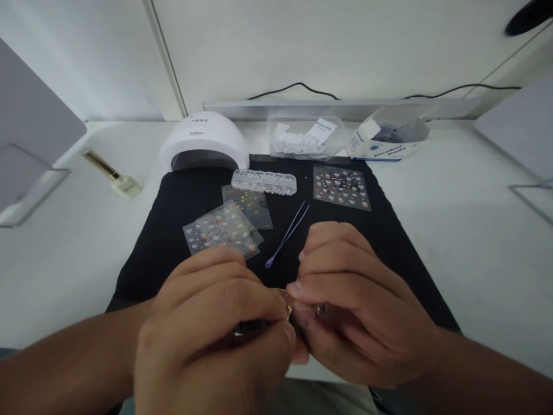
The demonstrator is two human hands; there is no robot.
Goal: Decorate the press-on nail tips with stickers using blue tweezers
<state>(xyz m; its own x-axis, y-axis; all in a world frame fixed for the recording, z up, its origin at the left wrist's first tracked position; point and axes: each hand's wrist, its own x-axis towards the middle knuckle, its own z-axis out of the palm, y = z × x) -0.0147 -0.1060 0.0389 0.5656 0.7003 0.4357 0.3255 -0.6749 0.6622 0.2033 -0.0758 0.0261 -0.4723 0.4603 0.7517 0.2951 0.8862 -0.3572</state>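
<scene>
Close to me at the front edge of the black cloth (149, 242), my left hand (207, 323) and my right hand (358, 300) meet with pinched fingers. Between their fingertips is a small, partly see-through thing with gold-coloured edges (288, 312); the fingers hide most of it and I cannot make out its kind. Just beyond the hands lie purple tweezers (287, 237), tips pointing away. Clear sticker sheets (216, 227) overlap beyond my left hand, partly over a darker sheet with gold marks (253, 207).
A white nail lamp (203, 135) stands at the back left, near a nail polish bottle (126, 185). A clear compartment case (264, 181) lies mid-cloth. Behind are a plastic tub of packets (305, 151) and an alcohol pad box (386, 138). Another sticker sheet (341, 187) lies right.
</scene>
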